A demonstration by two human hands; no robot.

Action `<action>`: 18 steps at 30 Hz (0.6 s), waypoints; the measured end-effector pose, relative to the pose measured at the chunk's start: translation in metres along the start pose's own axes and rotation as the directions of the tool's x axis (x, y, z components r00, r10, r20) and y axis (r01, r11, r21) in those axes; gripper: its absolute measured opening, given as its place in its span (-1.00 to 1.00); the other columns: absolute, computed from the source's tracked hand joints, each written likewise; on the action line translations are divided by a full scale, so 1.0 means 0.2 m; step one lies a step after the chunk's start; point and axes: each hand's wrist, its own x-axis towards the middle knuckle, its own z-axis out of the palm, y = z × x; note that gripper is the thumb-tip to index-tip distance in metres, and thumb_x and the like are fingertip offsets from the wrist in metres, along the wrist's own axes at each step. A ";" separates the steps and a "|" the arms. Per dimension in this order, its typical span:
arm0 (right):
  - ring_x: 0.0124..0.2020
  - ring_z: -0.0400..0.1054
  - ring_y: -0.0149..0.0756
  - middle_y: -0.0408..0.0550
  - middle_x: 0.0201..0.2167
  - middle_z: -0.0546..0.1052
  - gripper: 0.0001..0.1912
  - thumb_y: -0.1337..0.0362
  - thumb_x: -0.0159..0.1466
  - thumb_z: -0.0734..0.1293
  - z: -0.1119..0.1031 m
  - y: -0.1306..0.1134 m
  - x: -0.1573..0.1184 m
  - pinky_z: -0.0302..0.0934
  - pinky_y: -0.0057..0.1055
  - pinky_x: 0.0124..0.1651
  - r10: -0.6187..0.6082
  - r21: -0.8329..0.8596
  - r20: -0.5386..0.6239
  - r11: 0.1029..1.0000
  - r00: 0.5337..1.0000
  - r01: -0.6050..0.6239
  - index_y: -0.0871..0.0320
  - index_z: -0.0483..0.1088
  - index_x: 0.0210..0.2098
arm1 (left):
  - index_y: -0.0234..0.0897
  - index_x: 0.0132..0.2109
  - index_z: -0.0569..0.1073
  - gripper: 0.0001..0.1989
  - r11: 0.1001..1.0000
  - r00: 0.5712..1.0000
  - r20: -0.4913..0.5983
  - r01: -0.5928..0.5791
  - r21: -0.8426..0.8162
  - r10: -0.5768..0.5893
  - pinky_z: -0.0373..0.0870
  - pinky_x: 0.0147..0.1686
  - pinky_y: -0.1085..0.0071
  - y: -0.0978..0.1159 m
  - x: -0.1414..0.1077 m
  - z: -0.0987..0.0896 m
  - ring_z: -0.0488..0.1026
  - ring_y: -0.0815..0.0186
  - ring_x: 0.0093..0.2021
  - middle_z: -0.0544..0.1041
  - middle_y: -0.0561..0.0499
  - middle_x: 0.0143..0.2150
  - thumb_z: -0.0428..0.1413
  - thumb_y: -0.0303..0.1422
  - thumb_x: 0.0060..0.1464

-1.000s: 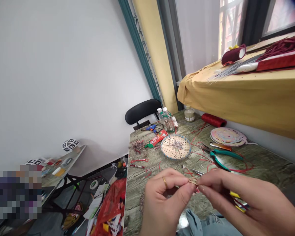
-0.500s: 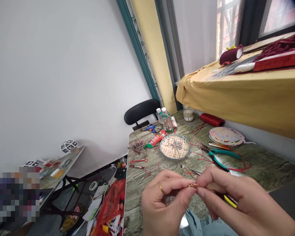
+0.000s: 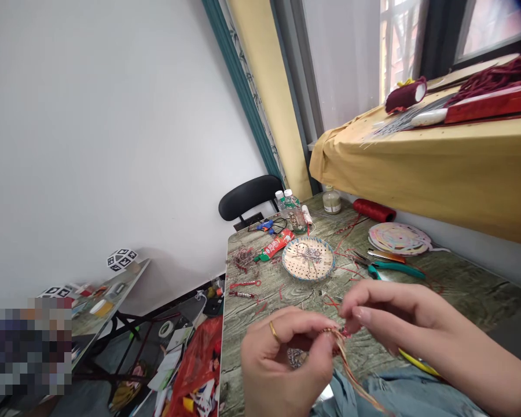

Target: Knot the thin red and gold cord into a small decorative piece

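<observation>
Here, above the table (image 3: pixel 235 362), a tug or a slackened pinch could loosen what we hold. Our right hand (image 3: pixel 402 321) curves, its thumb and forefinger narrowly apart; whether they grip anything, we cannot tell. Our left hand (image 3: pixel 282 376) pinches the tan cords (image 3: pixel 351 375) between thumb and forefinger, their loose tails hanging below.

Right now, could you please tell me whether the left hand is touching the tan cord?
Touching: the head view shows the left hand pinching the tan cord between thumb and forefinger.
</observation>
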 end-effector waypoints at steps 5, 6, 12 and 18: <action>-0.57 0.04 -0.48 -0.22 -0.51 0.44 -0.76 0.04 0.23 0.42 0.03 0.02 0.02 -0.10 -0.53 -0.56 0.054 0.265 0.237 0.957 0.970 -0.118 0.08 0.55 -0.32 | -0.13 -0.48 0.66 -0.73 0.988 0.988 0.033 0.151 0.004 -0.151 0.44 -0.59 0.59 0.02 0.00 0.00 0.53 0.41 -0.63 0.65 0.13 -0.56 0.21 -0.64 -0.18; -0.57 0.05 -0.49 -0.20 -0.50 0.46 -0.73 0.01 0.21 0.44 0.03 0.02 0.03 -0.11 -0.53 -0.55 0.061 0.302 0.264 0.943 0.963 -0.142 0.10 0.55 -0.31 | -0.12 -0.48 0.66 -0.73 0.985 0.984 0.050 0.170 -0.002 -0.170 0.43 -0.60 0.59 0.01 0.00 -0.01 0.52 0.42 -0.64 0.64 0.14 -0.58 0.23 -0.63 -0.17; -0.61 0.01 -0.54 -0.21 -0.59 0.45 -0.75 0.11 0.13 0.50 0.03 -0.01 0.02 -0.13 -0.55 -0.57 0.133 0.289 0.299 0.931 0.945 -0.223 0.18 0.54 -0.42 | -0.04 -0.40 0.70 -0.79 0.991 0.962 0.237 0.129 0.038 -0.134 0.39 -0.58 0.60 -0.07 0.02 -0.08 0.49 0.43 -0.61 0.66 0.06 -0.55 0.31 -0.52 -0.09; -0.58 0.12 -0.47 -0.26 -0.64 0.34 -0.87 0.39 0.10 0.37 0.06 -0.02 0.02 -0.01 -0.53 -0.54 0.007 -0.004 0.164 1.000 0.987 -0.006 0.14 0.39 -0.56 | -0.09 -0.51 0.68 -0.79 0.969 0.952 0.192 0.247 -0.021 -0.239 0.37 -0.61 0.62 -0.02 0.01 -0.05 0.46 0.46 -0.66 0.61 0.09 -0.63 0.33 -0.56 -0.22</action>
